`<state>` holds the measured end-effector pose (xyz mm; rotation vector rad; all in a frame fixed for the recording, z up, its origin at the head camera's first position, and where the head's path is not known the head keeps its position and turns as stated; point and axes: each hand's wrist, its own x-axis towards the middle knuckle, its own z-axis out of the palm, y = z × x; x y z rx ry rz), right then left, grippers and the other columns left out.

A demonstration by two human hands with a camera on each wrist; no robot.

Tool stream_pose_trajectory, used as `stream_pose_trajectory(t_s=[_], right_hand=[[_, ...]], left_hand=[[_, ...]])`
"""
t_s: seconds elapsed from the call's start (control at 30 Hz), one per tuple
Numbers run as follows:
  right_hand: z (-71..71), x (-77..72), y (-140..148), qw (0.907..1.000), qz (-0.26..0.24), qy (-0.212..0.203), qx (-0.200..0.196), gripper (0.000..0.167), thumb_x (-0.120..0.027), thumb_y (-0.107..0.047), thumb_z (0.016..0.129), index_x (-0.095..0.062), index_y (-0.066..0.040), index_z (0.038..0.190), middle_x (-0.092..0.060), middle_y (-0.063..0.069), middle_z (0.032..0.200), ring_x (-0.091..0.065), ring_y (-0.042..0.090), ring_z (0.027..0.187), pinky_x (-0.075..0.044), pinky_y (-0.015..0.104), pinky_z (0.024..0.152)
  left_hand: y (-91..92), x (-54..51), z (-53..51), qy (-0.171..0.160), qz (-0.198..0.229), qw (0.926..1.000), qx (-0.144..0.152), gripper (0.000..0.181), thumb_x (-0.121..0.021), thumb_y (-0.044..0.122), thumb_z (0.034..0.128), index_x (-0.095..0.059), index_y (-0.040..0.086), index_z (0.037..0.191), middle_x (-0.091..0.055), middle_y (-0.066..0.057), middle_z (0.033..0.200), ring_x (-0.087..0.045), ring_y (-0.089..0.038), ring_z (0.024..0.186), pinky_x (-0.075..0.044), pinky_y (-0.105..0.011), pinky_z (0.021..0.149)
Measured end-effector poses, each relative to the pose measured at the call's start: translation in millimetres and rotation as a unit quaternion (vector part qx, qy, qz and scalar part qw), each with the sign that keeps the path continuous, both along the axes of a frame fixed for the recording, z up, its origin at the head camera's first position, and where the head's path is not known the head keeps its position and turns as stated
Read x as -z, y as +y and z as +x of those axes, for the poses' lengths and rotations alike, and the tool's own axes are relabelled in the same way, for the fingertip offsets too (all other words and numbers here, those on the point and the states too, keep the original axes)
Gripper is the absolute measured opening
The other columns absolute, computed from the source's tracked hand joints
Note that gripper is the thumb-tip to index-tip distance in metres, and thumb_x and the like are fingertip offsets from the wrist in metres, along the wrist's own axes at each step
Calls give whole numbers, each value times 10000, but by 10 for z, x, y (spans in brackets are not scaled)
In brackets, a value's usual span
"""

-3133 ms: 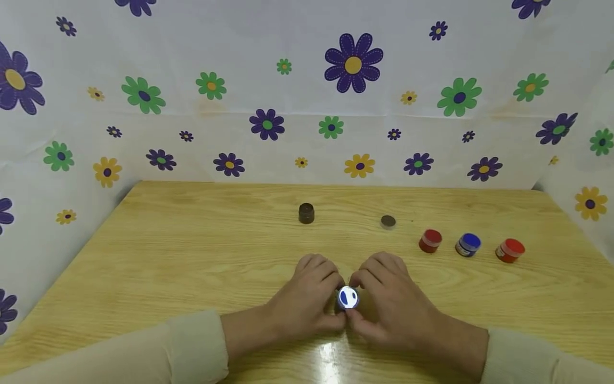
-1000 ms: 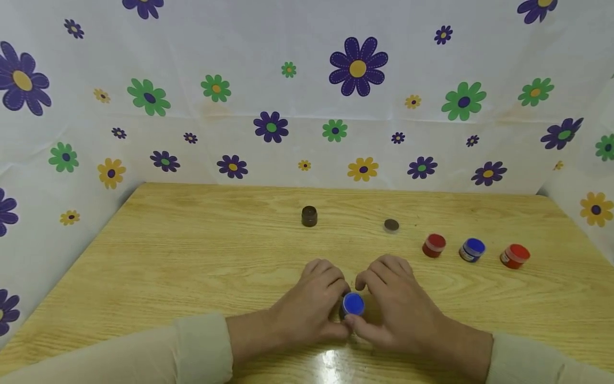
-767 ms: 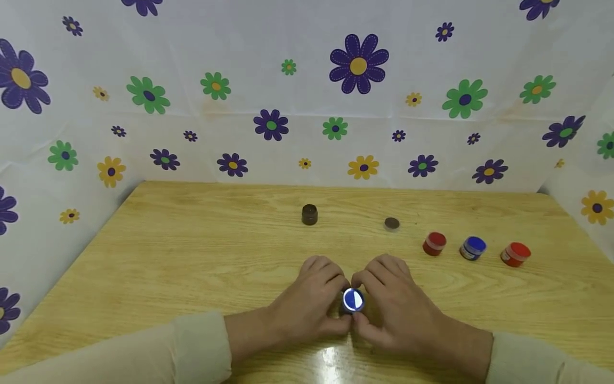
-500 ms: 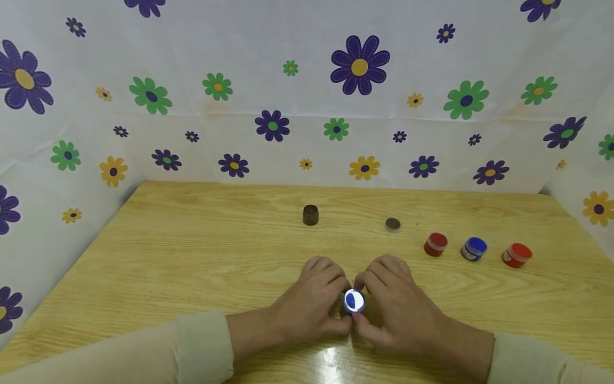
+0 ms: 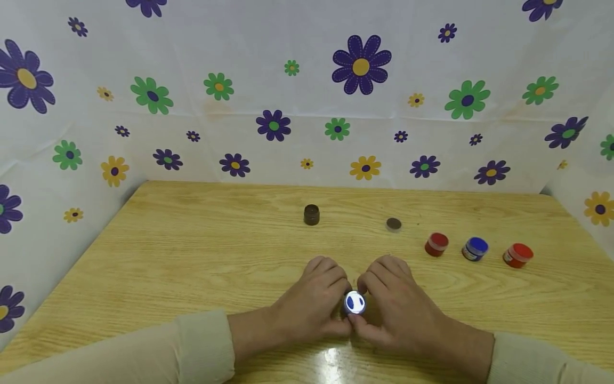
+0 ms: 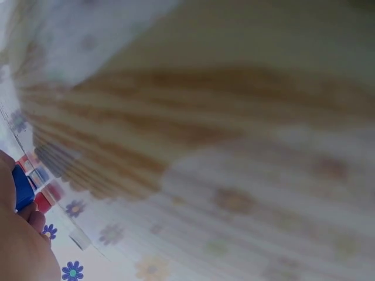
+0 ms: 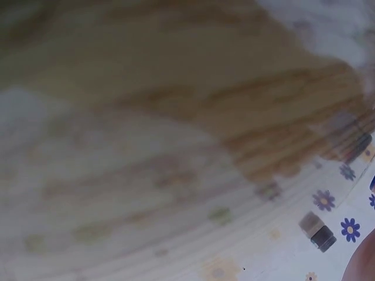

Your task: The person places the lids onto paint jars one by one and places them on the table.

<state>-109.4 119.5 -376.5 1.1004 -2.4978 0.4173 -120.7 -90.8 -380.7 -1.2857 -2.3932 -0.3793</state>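
Note:
Near the front middle of the table, both hands are around a small blue paint jar (image 5: pixel 355 303), its round top bright with glare in the head view. The left hand (image 5: pixel 312 301) holds it from the left with curled fingers and thumb. From the right, the right hand (image 5: pixel 395 306) pinches the rim of the top between thumb and forefinger. In the left wrist view, the blue side of the jar (image 6: pixel 23 190) shows between the fingers. Only an edge of the right hand (image 7: pixel 360 263) enters the right wrist view. Fingers hide most of the jar's sides.
Farther back stand an open dark brown jar (image 5: pixel 312 215) and a loose brown lid (image 5: pixel 394 224). To the right are a dark red jar (image 5: pixel 437 244), another blue jar (image 5: pixel 475 248) and a bright red jar (image 5: pixel 518 255). A flowered cloth (image 5: pixel 297 96) walls the wooden table (image 5: pixel 192 256).
The right thumb and forefinger have shifted around the jar's rim, with the forefinger coming off and back on. Glare on the top has changed shape. The left hand stays in place.

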Motion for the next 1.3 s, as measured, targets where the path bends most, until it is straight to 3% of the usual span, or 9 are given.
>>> stream_pose_trajectory(t_s=[0.17, 0.33, 0.47, 0.63, 1.03, 1.3], right_hand=[[-10, 16, 4, 9998, -85, 149, -57, 339, -653, -516, 862, -554, -192, 843, -491, -90, 876, -448, 123, 926, -381, 372, 897], [-16, 16, 14, 9994, -311, 133, -49, 379, -616, -568, 888, -557, -194, 872, -497, -93, 892, -443, 115, 929, -373, 377, 894], [-20, 14, 11, 9990, -419, 14, -138, 341, -673, -467, 833, -579, -175, 982, -505, -85, 940, -426, 121, 965, -345, 383, 904], [-20, 18, -2, 9986, -436, 78, -292, 327, -694, -351, 748, -586, -151, 984, -501, -66, 938, -423, 142, 977, -337, 390, 901], [-10, 21, -8, 9988, -377, 218, -216, 293, -689, -357, 756, -590, -151, 939, -510, -70, 925, -445, 143, 961, -366, 383, 889], [7, -2, -6, 9998, -187, 68, 11, 277, -687, -407, 781, -563, -185, 892, -496, -84, 903, -444, 135, 956, -368, 391, 910]], left_hand=[[1, 16, -1, 114, -28, 9999, 104, 353, -791, 405, 694, -624, 150, 874, -584, 66, 894, -500, -124, 918, -394, -293, 929], [-8, 12, 0, -128, 57, 9999, 36, 374, -801, 422, 712, -643, 140, 901, -608, 61, 919, -513, -126, 948, -402, -305, 958], [-17, 8, -3, -253, 195, 9995, -52, 386, -807, 422, 732, -658, 127, 932, -620, 54, 931, -517, -131, 966, -404, -313, 949], [-11, 16, -6, -121, 260, 9996, 2, 364, -797, 403, 736, -658, 124, 923, -622, 48, 924, -518, -134, 951, -407, -311, 942], [0, 29, -1, -53, 129, 9999, -15, 335, -776, 388, 732, -646, 136, 911, -597, 56, 915, -493, -126, 934, -391, -298, 938], [3, 36, -4, -31, 152, 9999, 35, 334, -779, 388, 714, -645, 144, 900, -594, 60, 911, -493, -125, 932, -392, -295, 934]])
